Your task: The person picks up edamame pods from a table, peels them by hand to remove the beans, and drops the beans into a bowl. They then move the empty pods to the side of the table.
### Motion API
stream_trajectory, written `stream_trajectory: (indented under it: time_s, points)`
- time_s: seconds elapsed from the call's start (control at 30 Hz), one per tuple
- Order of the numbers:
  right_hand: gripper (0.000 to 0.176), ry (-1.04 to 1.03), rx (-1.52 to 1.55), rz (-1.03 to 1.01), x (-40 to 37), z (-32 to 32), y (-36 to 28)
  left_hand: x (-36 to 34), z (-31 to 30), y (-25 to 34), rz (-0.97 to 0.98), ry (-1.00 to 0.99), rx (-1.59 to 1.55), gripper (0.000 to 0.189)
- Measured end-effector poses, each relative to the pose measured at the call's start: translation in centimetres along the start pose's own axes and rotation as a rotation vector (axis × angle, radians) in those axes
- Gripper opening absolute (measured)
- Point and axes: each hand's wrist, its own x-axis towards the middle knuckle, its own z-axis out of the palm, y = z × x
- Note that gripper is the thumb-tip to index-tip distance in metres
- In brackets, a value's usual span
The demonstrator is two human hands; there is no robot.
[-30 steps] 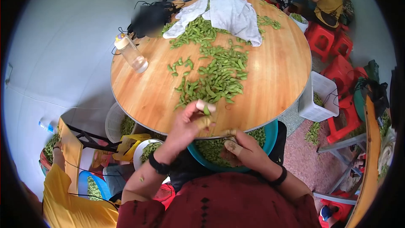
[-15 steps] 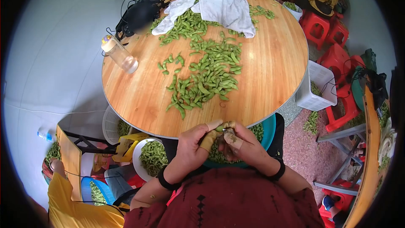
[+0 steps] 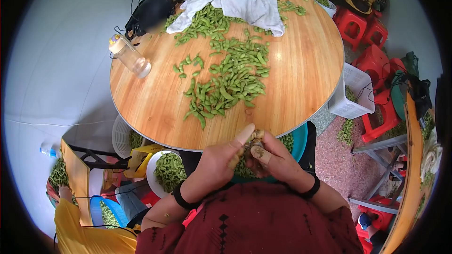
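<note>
My left hand (image 3: 219,159) and my right hand (image 3: 275,159) meet at the table's near edge, above a teal basin (image 3: 299,143). Fingers of both hands are pressed together, with tape or covers on several fingertips. What they hold between them is too small and hidden to make out. Loose green pods (image 3: 228,87) lie spread over the round wooden table (image 3: 306,80). More pods are heaped at the far side, partly under a white cloth (image 3: 249,1).
A bottle (image 3: 132,57) and a black bag (image 3: 153,11) lie on the table's left. Below are a white bowl of pods (image 3: 169,171) and a white crate (image 3: 351,108). Red stools (image 3: 351,26) stand right. A person in yellow (image 3: 89,226) is at lower left.
The green pod seen between my fingertips is no longer visible. My left thumb now points up more, and the view has shifted slightly.
</note>
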Motion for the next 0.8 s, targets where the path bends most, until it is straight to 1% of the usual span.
stream_trajectory:
  time_s: [0.03,0.07,0.13,0.17,0.23,0.27,0.33,0.37,0.43,0.47,0.53,0.57,0.63,0.67,0.73,0.8]
  points:
    - [0.026,-0.028,-0.009,-0.027,-0.1,0.0,0.1,-0.3,0.0,0.0,0.162,0.006,0.258,0.044]
    - [0.026,-0.027,-0.007,-0.024,-0.2,-0.1,-0.2,-0.4,0.1,0.0,0.160,0.004,0.257,0.044]
    - [0.027,-0.151,0.332,0.130,-0.3,-0.4,-0.8,-0.7,0.4,0.2,0.091,-0.018,-0.036,0.044]
    - [0.027,-0.147,0.338,0.133,-0.2,-0.6,-0.7,-0.9,0.5,-0.4,0.086,-0.024,-0.039,0.044]
    - [0.021,-0.235,0.592,0.217,0.5,-1.4,0.0,-0.3,0.4,-1.9,-0.480,-0.210,-1.350,0.044]
    - [0.021,-0.228,0.593,0.216,0.5,-1.6,0.5,-0.3,0.4,-2.1,-0.482,-0.216,-1.353,0.044]
    - [0.021,-0.140,0.621,0.244,0.6,-1.8,1.3,0.1,0.2,-1.6,-0.547,-0.144,-0.996,0.042]
    - [0.021,-0.138,0.621,0.245,0.5,-1.8,1.1,0.2,0.5,-1.6,-0.547,-0.146,-0.997,0.042]
    - [0.022,-0.039,0.528,0.253,0.3,-1.5,0.4,0.5,1.1,-1.7,0.140,0.157,0.037,0.040]
    - [0.022,-0.038,0.527,0.251,0.3,-1.3,0.0,0.6,1.1,-1.6,0.141,0.157,0.037,0.040]
    - [0.022,0.092,0.309,0.294,0.2,-0.6,-0.6,0.7,1.0,-1.4,0.332,0.197,0.349,0.035]
    - [0.022,0.092,0.309,0.294,0.1,-0.3,-0.8,0.7,1.2,-1.4,0.332,0.198,0.350,0.035]
    - [0.024,0.143,0.242,0.237,-0.1,0.3,-0.9,0.6,2.1,-1.4,0.223,0.242,0.248,0.030]
    - [0.024,0.142,0.243,0.237,-0.1,0.5,-0.6,0.7,2.2,-1.5,0.222,0.242,0.249,0.030]
    - [0.021,0.111,0.264,0.180,-0.2,0.4,0.1,0.9,2.4,-1.6,0.150,0.238,0.280,0.027]
    - [0.022,0.115,0.312,0.201,-0.1,-0.1,0.1,1.0,2.6,-1.6,0.141,0.215,0.253,0.028]
